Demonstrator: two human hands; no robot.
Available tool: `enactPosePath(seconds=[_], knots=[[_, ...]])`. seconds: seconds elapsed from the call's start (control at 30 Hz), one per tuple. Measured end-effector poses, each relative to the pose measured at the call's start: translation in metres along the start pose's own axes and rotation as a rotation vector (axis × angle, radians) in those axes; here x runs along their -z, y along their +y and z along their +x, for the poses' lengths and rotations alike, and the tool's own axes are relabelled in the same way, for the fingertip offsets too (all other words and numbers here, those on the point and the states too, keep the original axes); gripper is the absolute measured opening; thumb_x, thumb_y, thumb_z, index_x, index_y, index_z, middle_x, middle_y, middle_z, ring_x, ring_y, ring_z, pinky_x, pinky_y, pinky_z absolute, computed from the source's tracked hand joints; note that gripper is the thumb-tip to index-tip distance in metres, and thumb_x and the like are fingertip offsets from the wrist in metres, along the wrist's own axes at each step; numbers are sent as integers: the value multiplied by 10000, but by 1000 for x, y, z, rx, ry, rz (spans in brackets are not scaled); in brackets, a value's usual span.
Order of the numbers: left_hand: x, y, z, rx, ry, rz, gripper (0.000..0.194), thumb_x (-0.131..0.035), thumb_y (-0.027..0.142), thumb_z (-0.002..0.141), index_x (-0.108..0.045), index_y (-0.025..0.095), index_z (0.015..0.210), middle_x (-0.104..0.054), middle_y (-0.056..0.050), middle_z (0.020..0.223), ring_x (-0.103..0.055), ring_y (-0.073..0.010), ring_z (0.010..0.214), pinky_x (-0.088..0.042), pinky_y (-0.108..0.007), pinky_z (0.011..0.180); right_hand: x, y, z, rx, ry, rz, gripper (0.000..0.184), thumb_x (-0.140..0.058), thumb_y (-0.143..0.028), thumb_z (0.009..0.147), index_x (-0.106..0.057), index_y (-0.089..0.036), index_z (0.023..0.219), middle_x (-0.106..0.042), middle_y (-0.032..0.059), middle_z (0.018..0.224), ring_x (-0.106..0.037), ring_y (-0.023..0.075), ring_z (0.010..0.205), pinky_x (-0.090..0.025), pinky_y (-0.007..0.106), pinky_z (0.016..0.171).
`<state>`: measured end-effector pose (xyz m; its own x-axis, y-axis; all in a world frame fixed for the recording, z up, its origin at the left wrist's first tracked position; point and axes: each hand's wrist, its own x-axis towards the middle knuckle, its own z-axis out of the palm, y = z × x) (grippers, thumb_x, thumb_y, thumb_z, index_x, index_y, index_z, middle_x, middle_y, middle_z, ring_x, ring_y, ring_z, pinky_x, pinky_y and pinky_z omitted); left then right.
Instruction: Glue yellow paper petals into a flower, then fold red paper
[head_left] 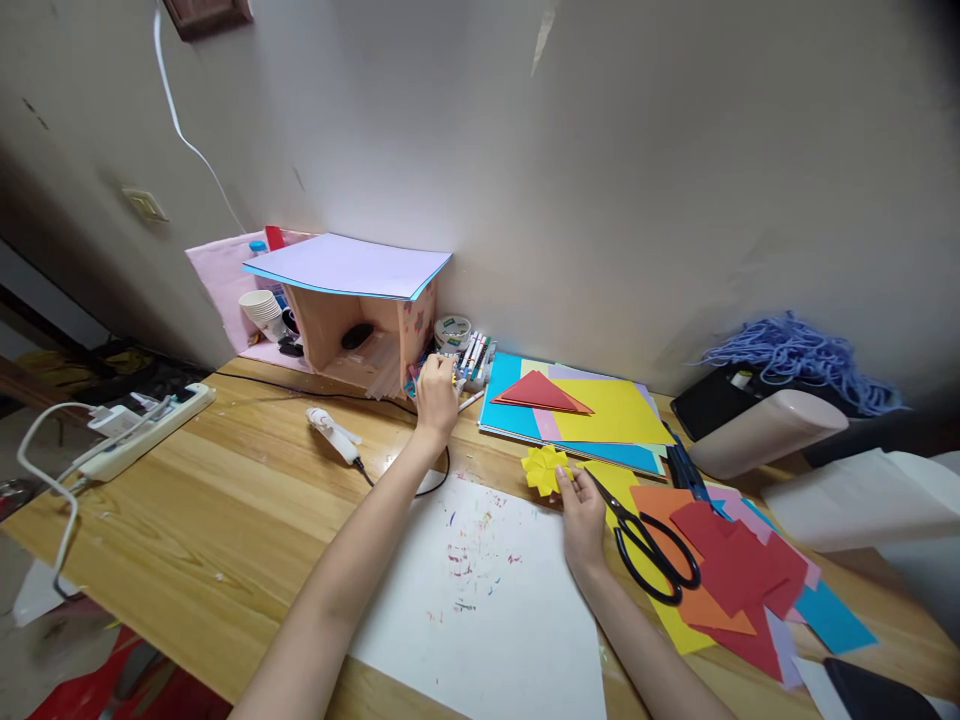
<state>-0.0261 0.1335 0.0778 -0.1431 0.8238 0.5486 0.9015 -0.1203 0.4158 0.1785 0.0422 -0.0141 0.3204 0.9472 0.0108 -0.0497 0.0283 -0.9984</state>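
My right hand [583, 515] pinches a yellow paper flower [545, 469] by its edge, above the top right of a white sheet [480, 600] marked with coloured smears. My left hand [437, 398] reaches to the back of the table, beside several markers [472, 352] and small colourful items. Its fingers are curled downward, and the tips are hidden, so what they grip does not show. Black-handled scissors [654, 555] lie just right of my right hand, on coloured paper. Red folded paper triangles [544, 392] rest on a stack of coloured sheets [615, 408] behind the flower.
A white glue gun [332, 436] with a black cord lies left of my left forearm. Behind it stands an open cardboard box [416, 330] under a lilac sheet. A power strip [146, 432] is at left. Red paper pieces [739, 560] and blue yarn [802, 360] are at right.
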Motion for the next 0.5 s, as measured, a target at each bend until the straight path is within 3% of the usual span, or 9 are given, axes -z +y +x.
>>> enactPosePath(seconds=[0.13,0.3,0.5], knots=[[-13,-10,6,47,-72,34,240,-420,97,808,-620,179,912,-634,-99,928,-586,-212,875,-400,-269,708,0,1,0,-7,-5,8,257,-580,-434,742,-535,-185,786,-572,-4,703,-520,143,629,-431,247,582],[-19,-14,9,149,-112,44,217,-473,169,808,-580,181,996,-674,-110,861,-619,-234,819,-393,-271,665,0,0,0,7,11,-7,281,-577,-449,733,-542,-175,786,-561,3,697,-521,149,634,-440,257,585],[-16,-11,12,83,-94,101,245,-419,104,803,-587,172,969,-629,-119,960,-588,-228,895,-404,-276,711,-1,0,0,14,22,-12,276,-580,-445,731,-532,-175,770,-558,4,696,-521,146,626,-445,256,584]])
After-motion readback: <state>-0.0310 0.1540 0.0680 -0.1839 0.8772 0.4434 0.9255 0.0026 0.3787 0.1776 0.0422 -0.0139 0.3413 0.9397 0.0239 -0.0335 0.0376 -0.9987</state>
